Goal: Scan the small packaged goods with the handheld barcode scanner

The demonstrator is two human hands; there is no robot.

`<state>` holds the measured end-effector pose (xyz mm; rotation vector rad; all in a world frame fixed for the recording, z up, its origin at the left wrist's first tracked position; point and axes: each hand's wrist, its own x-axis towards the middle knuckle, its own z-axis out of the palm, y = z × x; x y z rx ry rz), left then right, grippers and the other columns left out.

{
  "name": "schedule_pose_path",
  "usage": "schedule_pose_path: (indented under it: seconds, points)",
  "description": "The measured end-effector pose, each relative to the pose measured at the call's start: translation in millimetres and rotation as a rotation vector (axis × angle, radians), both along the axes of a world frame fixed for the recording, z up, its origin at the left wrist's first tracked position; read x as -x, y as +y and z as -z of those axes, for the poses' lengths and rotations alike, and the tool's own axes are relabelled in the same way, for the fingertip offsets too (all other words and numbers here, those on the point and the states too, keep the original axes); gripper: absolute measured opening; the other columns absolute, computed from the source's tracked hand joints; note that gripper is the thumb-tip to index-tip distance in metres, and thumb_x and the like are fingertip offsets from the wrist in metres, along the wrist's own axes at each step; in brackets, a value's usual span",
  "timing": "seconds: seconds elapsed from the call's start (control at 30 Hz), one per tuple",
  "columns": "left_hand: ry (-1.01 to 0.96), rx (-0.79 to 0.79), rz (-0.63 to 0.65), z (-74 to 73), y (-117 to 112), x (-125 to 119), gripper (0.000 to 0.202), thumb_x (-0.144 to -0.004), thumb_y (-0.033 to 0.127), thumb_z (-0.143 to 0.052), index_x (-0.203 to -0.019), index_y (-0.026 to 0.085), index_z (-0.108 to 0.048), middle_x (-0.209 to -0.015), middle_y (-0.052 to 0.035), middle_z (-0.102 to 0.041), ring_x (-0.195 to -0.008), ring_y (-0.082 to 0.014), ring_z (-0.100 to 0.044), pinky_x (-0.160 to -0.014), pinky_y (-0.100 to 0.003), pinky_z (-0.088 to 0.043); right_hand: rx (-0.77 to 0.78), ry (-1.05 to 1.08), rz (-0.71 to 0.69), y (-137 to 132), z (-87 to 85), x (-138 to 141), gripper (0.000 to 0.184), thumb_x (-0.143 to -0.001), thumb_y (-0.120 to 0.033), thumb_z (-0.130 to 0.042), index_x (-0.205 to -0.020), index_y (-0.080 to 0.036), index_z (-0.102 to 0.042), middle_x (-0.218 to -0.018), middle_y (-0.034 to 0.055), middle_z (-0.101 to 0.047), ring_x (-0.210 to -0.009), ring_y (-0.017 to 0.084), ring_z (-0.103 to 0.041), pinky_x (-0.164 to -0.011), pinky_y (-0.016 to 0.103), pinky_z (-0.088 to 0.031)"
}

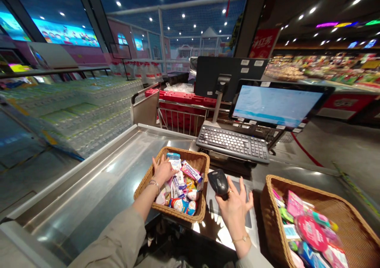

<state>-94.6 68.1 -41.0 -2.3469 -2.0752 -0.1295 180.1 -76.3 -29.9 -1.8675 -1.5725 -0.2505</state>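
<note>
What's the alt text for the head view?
A person's left hand reaches into a wicker basket of small packaged goods on a metal counter, while the right hand is at a black handheld scanner. A second filled basket stands to the right; a keyboard and lit screen are behind.

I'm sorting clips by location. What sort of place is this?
Probably a supermarket checkout: there is a black handheld scanner by the right hand, a lit monitor with a keyboard, and a wicker basket full of packaged goods.
</note>
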Motion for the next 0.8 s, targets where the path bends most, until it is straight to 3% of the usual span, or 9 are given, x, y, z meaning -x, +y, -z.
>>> schedule_pose_path:
  seconds: [0.53, 0.63, 0.8]
  points:
    - [-0.253, -0.207, -0.05, -46.4, 0, -27, 0.034, -0.087, 0.053, -0.052, -0.079, 0.024, -0.068, -0.144, -0.0061, -0.052, -0.146, -0.0364, -0.019, -0.111, -0.072, 0.008, -0.002, 0.002, -0.011, -1, -2.0, -5, 0.022, -0.077, -0.033, -0.054, -0.09, -0.024, -0.07, -0.124, 0.0042, -0.065, -0.137, 0.033, -0.031, -0.106, 0.059, -0.013]
    - [-0.285, -0.221, -0.058, -43.0, -1, -35, 0.035, -0.088, 0.053, -0.051, -0.082, 0.023, -0.068, -0.144, -0.0084, -0.05, -0.146, -0.0383, -0.018, -0.11, -0.073, 0.006, 0.002, -0.001, -0.012, -2, -2.3, -7, 0.022, -0.077, -0.033, -0.054, -0.09, -0.024, -0.069, -0.125, 0.0036, -0.065, -0.138, 0.033, -0.03, -0.106, 0.059, -0.013]
    - [-0.282, -0.217, -0.178, -19.5, -5, -39, 0.041, -0.089, 0.056, -0.047, -0.082, 0.021, -0.068, -0.144, -0.0114, -0.05, -0.145, -0.0393, -0.021, -0.111, -0.071, 0.007, -0.004, -0.005, -0.003, -3, -3.7, -9, 0.022, -0.078, -0.033, -0.053, -0.09, -0.024, -0.069, -0.126, 0.0042, -0.064, -0.137, 0.033, -0.03, -0.106, 0.059, -0.013]
